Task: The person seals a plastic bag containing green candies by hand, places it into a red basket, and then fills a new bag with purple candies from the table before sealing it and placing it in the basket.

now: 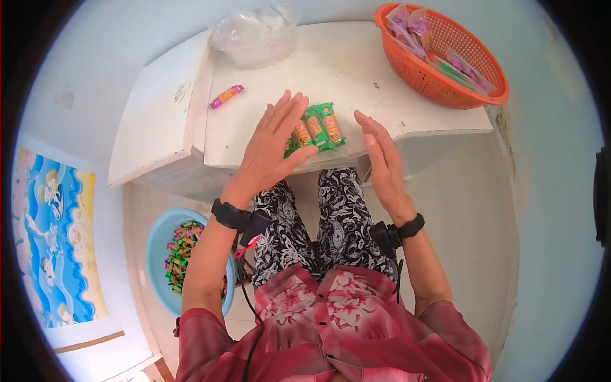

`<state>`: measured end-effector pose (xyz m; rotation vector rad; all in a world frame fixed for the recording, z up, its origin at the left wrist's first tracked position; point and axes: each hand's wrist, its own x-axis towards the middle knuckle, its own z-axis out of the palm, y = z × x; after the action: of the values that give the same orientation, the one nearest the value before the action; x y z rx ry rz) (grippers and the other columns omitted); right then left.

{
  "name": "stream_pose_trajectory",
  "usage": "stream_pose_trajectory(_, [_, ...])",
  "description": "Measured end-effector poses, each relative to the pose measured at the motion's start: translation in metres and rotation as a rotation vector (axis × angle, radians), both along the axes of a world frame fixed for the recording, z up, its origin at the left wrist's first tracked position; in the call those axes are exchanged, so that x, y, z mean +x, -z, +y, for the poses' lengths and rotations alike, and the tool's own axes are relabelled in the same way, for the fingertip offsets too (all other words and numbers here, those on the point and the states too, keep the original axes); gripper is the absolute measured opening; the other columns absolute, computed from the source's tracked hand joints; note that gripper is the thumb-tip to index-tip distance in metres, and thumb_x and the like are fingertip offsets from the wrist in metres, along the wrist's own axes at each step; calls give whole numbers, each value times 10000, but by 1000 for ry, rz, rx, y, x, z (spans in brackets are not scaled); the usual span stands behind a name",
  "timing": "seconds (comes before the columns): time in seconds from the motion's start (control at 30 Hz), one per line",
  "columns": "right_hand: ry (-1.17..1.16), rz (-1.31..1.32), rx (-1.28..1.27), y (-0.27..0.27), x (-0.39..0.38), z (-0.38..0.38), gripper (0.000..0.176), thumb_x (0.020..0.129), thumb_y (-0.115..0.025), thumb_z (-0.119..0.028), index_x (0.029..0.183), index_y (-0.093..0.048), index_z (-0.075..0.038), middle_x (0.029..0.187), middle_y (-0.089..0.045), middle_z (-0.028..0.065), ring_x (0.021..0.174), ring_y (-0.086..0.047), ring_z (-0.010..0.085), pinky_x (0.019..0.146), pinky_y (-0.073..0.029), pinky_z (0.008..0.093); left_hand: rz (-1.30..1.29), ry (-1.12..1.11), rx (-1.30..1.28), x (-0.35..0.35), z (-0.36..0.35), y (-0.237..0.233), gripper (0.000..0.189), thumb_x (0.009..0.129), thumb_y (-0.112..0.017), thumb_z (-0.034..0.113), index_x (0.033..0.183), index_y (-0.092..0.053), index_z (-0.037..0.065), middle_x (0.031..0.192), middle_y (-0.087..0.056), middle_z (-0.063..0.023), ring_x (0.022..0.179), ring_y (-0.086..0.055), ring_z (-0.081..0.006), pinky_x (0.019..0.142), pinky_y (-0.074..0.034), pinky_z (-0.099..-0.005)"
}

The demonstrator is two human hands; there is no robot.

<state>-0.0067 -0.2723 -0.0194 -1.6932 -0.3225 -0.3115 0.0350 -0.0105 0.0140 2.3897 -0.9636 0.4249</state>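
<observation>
Forward passage was open; flanks were partly obstructed.
Bare tabletop (pixel 331 67) lay ahead of the left hand (pixel 270 140) and right hand (pixel 385 159), leaving a lane between the transparent plastic container (pixel 258 49) and the orange basket (pixel 407 70), forward-right of the right hand. Green packets (pixel 328 126) took up most of the gap between the hands. Left of the left hand, a purple packet (pixel 227 96) lay beside the raised side panel (pixel 162 95).

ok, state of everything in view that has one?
Left hand: open, over the green packs
Right hand: open, apart from them
Green packs: wrapped, side by side, partly hidden
Purple pack: wrapped, lying alone
Basket: holding bagged packs
Tub: holding clear plastic
Basin: on floor, holding many wrapped packs
Table: marked
Wristbands: worn
</observation>
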Motion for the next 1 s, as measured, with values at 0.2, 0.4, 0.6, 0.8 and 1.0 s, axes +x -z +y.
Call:
stream_pose_trajectory(0.2, [0,30,22,-2,1,1,458,1168,-479,-224,1554,-577,1,1548,-630,158,1476,-536,254,1266,-359,392,112,-25,49,23,-31,-10,1206,824,-895,568,1751,-268,119,1624,-542,-208,1478,-524,-427,1226,-423,-500])
stream_pose_trajectory(0.4, [-10,27,18,-3,1,-1,456,1172,-472,-233,1550,-581,-1,1546,-633,152,1459,-552,256,1263,-364,393,307,-36,22,30,-31,-9,1204,806,-914,523,1744,-277,116,1467,-666,-237,1302,-654,-442,1128,-500,-482])
stream_pose_trajectory(0.6, [-25,38,135,-1,0,-3,421,1138,-559,-183,1515,-608,-1,1514,-654,147,1422,-590,270,1218,-427,397,224,-43,-81,30,-30,-8,1136,833,-900,491,1721,-326,78,1485,-658,-238,1354,-631,-419,1149,-486,-477])
stream_pose_trajectory(0.8, [118,-378,-392,15,-15,-20,404,900,-801,-55,1299,-740,-82,1384,-692,120,1269,-651,326,1096,-516,421,-32,-148,-358,9,11,-6,732,902,-871,222,1536,-560,29,1423,-675,-193,1334,-625,-386,1119,-511,-475])
stream_pose_trajectory(1.0, [208,-679,-723,13,-20,-7,436,792,-793,-36,1216,-771,-132,1316,-689,77,1187,-662,316,1014,-538,442,-311,4,3,-50,27,12,541,782,-958,197,1248,-715,66,1239,-695,-128,1156,-667,-335,985,-536,-460])
